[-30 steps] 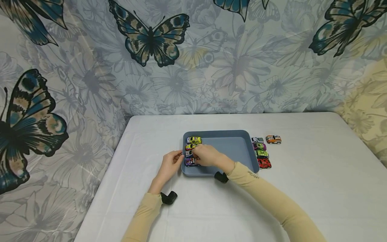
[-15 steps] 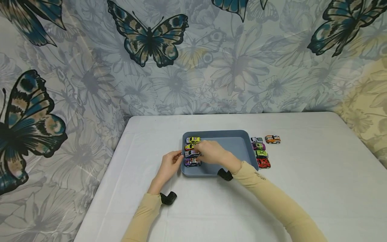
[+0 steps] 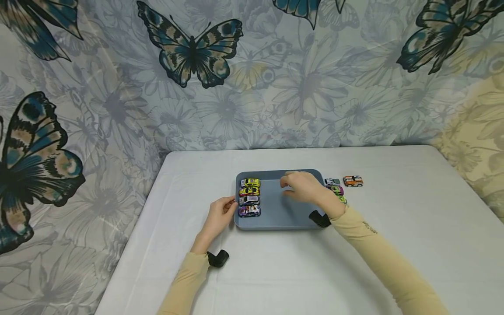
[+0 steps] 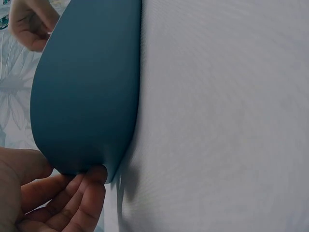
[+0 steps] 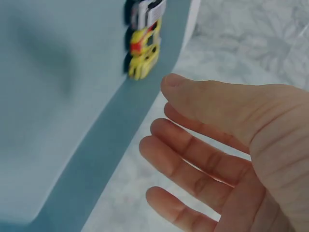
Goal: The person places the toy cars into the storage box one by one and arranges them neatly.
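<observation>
A grey-blue tray lies on the table. Along its left side stand several toy cars in a column: a yellow one, a yellow-and-red one, a silver-white one and a purple one. My left hand holds the tray's left edge; in the left wrist view its thumb is at the rim and its curled fingers press the outer wall. Over the tray's right half hovers my right hand, fingers loosely bent and spread, holding nothing, as the right wrist view confirms.
Beyond the tray's right edge, more toy cars stand on the white tablecloth: a silver one, a purple-green one and a green one partly behind my right arm. An orange car sits farther right. Butterfly-patterned fabric hangs behind.
My right hand has let go of the silver-white car in the tray's left column and moved right, off the cars. Its forearm now hides the red car. My left hand stays at the tray edge.
</observation>
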Action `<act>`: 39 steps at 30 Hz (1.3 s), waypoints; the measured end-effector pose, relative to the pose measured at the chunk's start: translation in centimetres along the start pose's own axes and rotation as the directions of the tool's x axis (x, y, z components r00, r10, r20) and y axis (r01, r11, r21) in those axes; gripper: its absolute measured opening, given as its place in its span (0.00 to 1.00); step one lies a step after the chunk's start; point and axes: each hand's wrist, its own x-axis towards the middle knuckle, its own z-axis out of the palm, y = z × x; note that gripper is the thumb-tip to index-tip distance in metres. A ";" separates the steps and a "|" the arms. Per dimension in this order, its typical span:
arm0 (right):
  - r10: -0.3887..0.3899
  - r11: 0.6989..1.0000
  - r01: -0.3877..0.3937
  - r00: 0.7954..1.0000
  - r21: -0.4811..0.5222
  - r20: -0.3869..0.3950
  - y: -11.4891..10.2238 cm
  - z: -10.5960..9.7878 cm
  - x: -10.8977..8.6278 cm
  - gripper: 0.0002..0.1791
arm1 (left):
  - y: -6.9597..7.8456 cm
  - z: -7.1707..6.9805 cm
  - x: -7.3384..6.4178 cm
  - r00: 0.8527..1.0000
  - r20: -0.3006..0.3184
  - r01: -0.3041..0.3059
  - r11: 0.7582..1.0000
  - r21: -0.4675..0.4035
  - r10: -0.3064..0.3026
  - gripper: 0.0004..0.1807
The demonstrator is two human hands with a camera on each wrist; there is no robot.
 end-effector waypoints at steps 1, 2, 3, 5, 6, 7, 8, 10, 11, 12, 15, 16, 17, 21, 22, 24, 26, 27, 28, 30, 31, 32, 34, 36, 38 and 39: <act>0.001 1.000 -0.001 1.000 0.000 -0.011 0.4 0.0 -0.3 0.07 | 0.0 0.0 0.0 1.000 0.000 0.002 1.000 0.000 -0.002 0.16; 0.000 1.000 0.000 1.000 0.001 -0.023 0.8 -0.1 -0.6 0.08 | 0.0 0.0 0.0 1.000 0.000 0.001 1.000 -0.001 -0.001 0.16; 0.003 1.000 -0.003 0.999 -0.002 -0.033 1.2 -0.1 -0.9 0.08 | 0.0 0.0 0.0 1.000 0.001 0.000 1.000 0.000 0.000 0.16; 0.003 1.000 -0.004 0.999 -0.015 -0.050 2.0 -0.2 -1.5 0.09 | 0.0 0.0 0.0 1.000 0.001 -0.003 1.000 0.000 0.003 0.16; 0.002 1.000 -0.003 0.998 -0.021 -0.057 2.4 -0.2 -1.8 0.09 | 0.0 0.0 0.0 1.000 0.000 -0.006 1.000 -0.001 0.006 0.16; 0.004 1.000 -0.005 0.998 -0.029 -0.063 2.8 -0.3 -2.1 0.09 | 0.0 0.0 0.0 1.000 -0.002 -0.010 1.000 -0.003 0.010 0.15; 0.007 0.999 -0.009 0.998 -0.034 -0.068 3.2 -0.5 -2.5 0.08 | 0.0 0.0 0.0 1.000 -0.003 -0.012 1.000 -0.006 0.012 0.15; 0.019 0.999 -0.023 0.997 -0.045 -0.077 4.1 -0.8 -3.1 0.08 | 0.0 0.0 0.0 1.000 -0.004 -0.017 1.000 -0.007 0.017 0.15; 0.027 0.999 -0.031 0.996 -0.041 -0.083 4.5 -1.0 -3.5 0.08 | -0.1 0.0 0.0 1.000 -0.003 -0.017 1.000 -0.006 0.017 0.15; 0.037 0.999 -0.040 0.995 -0.033 -0.089 5.0 -1.2 -3.9 0.07 | 0.0 -0.1 0.0 1.000 -0.004 -0.018 1.000 -0.005 0.018 0.15; 0.083 0.996 -0.085 0.991 -0.013 -0.101 6.4 -1.5 -5.1 0.07 | -0.1 -0.1 -0.1 1.000 -0.002 -0.015 1.000 0.001 0.015 0.15; 0.098 0.995 -0.099 0.990 -0.003 -0.105 6.8 -1.6 -5.5 0.07 | 0.0 -0.1 -0.1 1.000 -0.002 -0.014 1.000 0.006 0.014 0.16; 0.115 0.993 -0.116 0.987 0.005 -0.108 7.3 -1.6 -5.9 0.07 | 0.0 -0.1 -0.1 1.000 -0.002 -0.011 1.000 0.009 0.011 0.16; 0.177 0.984 -0.178 0.978 -0.002 -0.114 9.3 -1.6 -7.5 0.08 | -0.1 -0.1 -0.1 1.000 -0.002 -0.002 1.000 0.012 0.002 0.16; 0.188 0.982 -0.189 0.976 -0.004 -0.114 9.8 -1.5 -7.9 0.08 | -0.1 -0.1 -0.1 1.000 -0.001 -0.001 1.000 0.013 0.001 0.16; 0.209 0.977 -0.212 0.971 -0.010 -0.120 10.6 -1.4 -8.6 0.08 | -0.1 -0.1 -0.1 1.000 0.001 0.003 1.000 0.008 -0.003 0.16; 0.235 0.971 -0.237 0.964 -0.005 -0.123 11.4 -1.4 -9.4 0.08 | -0.1 0.0 0.0 1.000 0.004 0.002 1.000 0.006 -0.002 0.16; 0.243 0.970 -0.245 0.962 -0.003 -0.124 11.8 -1.3 -9.7 0.07 | -0.1 0.0 0.0 1.000 0.004 0.001 1.000 0.005 -0.001 0.16; 0.252 0.967 -0.254 0.960 0.001 -0.125 12.1 -1.2 -9.9 0.07 | -0.1 0.0 0.0 1.000 0.004 -0.001 1.000 0.005 0.001 0.16; 0.264 0.964 -0.267 0.956 -0.002 -0.131 12.7 -1.1 -10.4 0.07 | -0.2 0.0 0.0 1.000 0.004 -0.003 1.000 0.006 0.003 0.16; 0.269 0.962 -0.272 0.954 -0.006 -0.133 13.0 -1.0 -10.5 0.07 | -0.2 0.0 0.0 1.000 0.005 -0.001 1.000 0.007 0.001 0.16; 0.268 0.962 -0.273 0.954 -0.013 -0.137 13.2 -0.9 -10.7 0.07 | -0.2 0.0 0.0 1.000 0.006 -0.002 1.000 0.010 0.002 0.16; 0.268 0.961 -0.275 0.952 -0.029 -0.146 13.6 -0.7 -10.9 0.09 | -0.2 0.0 0.0 1.000 0.007 0.007 1.000 0.010 -0.007 0.16; 0.273 0.959 -0.281 0.950 -0.039 -0.149 14.0 -0.6 -11.0 0.11 | -0.2 0.0 0.0 1.000 0.008 0.007 1.000 0.012 -0.007 0.16; 0.285 0.955 -0.294 0.948 -0.044 -0.144 14.3 -0.6 -11.1 0.12 | -0.2 0.0 0.0 1.000 0.008 0.005 1.000 0.006 -0.005 0.16; 0.293 0.952 -0.301 0.946 -0.046 -0.137 14.5 -0.5 -11.1 0.13 | -0.1 0.0 0.0 1.000 0.006 0.009 1.000 0.002 -0.009 0.16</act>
